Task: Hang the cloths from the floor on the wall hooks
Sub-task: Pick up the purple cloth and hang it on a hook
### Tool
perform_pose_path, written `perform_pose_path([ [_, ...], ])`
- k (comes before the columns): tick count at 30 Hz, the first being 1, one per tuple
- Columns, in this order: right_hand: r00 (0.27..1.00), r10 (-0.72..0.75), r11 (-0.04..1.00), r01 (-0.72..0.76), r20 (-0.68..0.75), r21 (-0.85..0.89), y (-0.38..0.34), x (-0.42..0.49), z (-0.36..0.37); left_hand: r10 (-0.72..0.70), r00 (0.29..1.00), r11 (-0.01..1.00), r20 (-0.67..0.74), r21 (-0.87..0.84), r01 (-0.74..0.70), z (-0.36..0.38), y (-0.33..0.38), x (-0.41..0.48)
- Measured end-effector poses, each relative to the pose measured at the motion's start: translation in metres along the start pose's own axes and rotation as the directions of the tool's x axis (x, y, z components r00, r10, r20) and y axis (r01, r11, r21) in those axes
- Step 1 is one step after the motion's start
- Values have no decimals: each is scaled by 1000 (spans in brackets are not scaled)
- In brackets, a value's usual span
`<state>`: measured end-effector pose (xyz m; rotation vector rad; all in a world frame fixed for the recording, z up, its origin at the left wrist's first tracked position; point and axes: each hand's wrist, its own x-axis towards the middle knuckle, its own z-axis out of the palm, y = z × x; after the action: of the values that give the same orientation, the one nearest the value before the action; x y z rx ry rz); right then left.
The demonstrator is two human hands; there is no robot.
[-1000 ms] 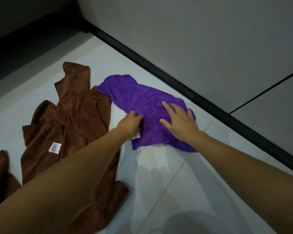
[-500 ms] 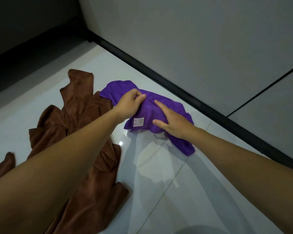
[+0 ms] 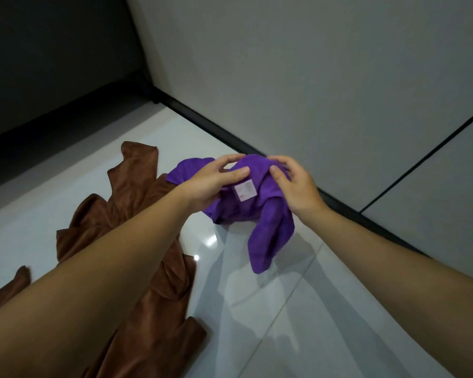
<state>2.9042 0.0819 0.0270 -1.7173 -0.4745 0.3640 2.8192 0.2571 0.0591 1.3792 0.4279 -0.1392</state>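
A purple cloth [image 3: 271,236] with a small white label hangs bunched in the air, lifted off the white tiled floor. My left hand [image 3: 216,181] grips its upper left part and my right hand [image 3: 295,184] pinches its upper right part, thumbs towards me. One end of the cloth dangles down below my right hand. A large brown cloth [image 3: 137,219] lies crumpled on the floor to the left, partly hidden by my left forearm. No wall hooks are in view.
A grey wall [image 3: 311,77] with a black skirting strip [image 3: 208,126] runs diagonally behind the cloths. A dark area [image 3: 52,64] fills the far left corner. A second piece of brown cloth [image 3: 14,282] shows at the left edge.
Both hands closed on the purple cloth and raised it from the floor. The view tilted upward, showing more wall. The brown cloth stayed where it lay.
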Motion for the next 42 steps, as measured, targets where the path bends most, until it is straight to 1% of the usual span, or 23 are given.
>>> perform_pose_path([
  [2, 996, 73, 991, -66, -58, 116, -8, 6, -5, -5, 996, 1000, 84, 5, 5, 0, -1, -2],
  [3, 992, 106, 984, -94, -72, 148, -11, 7, -7, 14, 996, 999, 84, 29, -17, 1, -1, -3],
  [4, 988, 125, 984, -113, -85, 139, -13, 8, -9, 40, 998, 996, 47, 73, -43, 5, 1, -3],
  [5, 987, 131, 989, -123, -93, 88, -15, 8, -9, 70, 998, 992, -10, 109, -68, 9, 4, -4],
  [7, 990, 112, 993, -114, -89, -19, -19, 6, -9, 103, 985, 991, -137, 102, -90, 17, 10, -3],
  [10, 1000, -5, 998, 5, 11, -64, -26, 0, -8, 98, 954, 995, -284, 48, -87, 21, 14, 5],
  [12, 988, -72, 996, 77, 136, -35, -29, -6, -5, 95, 944, 995, -316, 18, -94, 25, 19, 7],
  [13, 979, -82, 996, 84, 187, -3, -31, -10, -3, 97, 947, 995, -305, 15, -97, 27, 22, 7],
  [14, 974, -92, 996, 91, 209, 13, -32, -12, 0, 103, 952, 995, -288, 18, -102, 30, 25, 6],
  [15, 974, -108, 994, 107, 200, 15, -34, -14, 3, 110, 956, 994, -271, 29, -106, 33, 29, 5],
  [17, 982, -134, 991, 134, 133, 11, -40, -16, 8, 124, 961, 991, -246, 72, -109, 39, 36, 2],
  [19, 987, -134, 991, 132, 84, 28, -47, -17, 9, 129, 963, 989, -236, 99, -108, 39, 40, 0],
  [23, 987, -143, 988, 137, 79, 72, -54, -17, 7, 108, 970, 988, -217, 130, -81, 30, 39, -5],
  [25, 989, -140, 988, 136, 48, 73, -55, -15, 2, 144, 967, 983, -208, 141, -116, 26, 36, -6],
  [28, 993, -113, 991, 114, -25, 72, -51, -11, -7, 190, 978, 981, -90, 60, -185, 21, 34, -11],
  [31, 991, -90, 994, 95, -102, 49, -46, -5, -17, 156, 984, 988, 83, -12, -155, 19, 30, -15],
  [32, 990, -84, 996, 87, -118, 27, -45, -3, -20, 154, 981, 987, 122, 16, -157, 22, 28, -16],
  [33, 988, -84, 996, 86, -129, 11, -47, -1, -21, 168, 974, 980, 150, 85, -182, 24, 25, -16],
  [35, 986, -88, 996, 90, -138, 9, -50, 0, -22, 228, 953, 934, 202, 233, -272, 33, 21, -19],
  [36, 987, -83, 996, 85, -140, 13, -53, 0, -22, 256, 942, 910, 217, 276, -310, 39, 21, -21],
  [37, 986, -75, 997, 78, -145, 13, -55, 0, -22, 268, 937, 900, 224, 290, -327, 42, 21, -22],
  [40, 982, -45, 999, 46, -185, 4, -60, 3, -22, 248, 943, 919, 222, 256, -301, 46, 26, -26],
  [42, 980, -36, 999, 33, -196, -15, -62, 6, -23, 248, 948, 912, 197, 282, -297, 44, 30, -27],
])
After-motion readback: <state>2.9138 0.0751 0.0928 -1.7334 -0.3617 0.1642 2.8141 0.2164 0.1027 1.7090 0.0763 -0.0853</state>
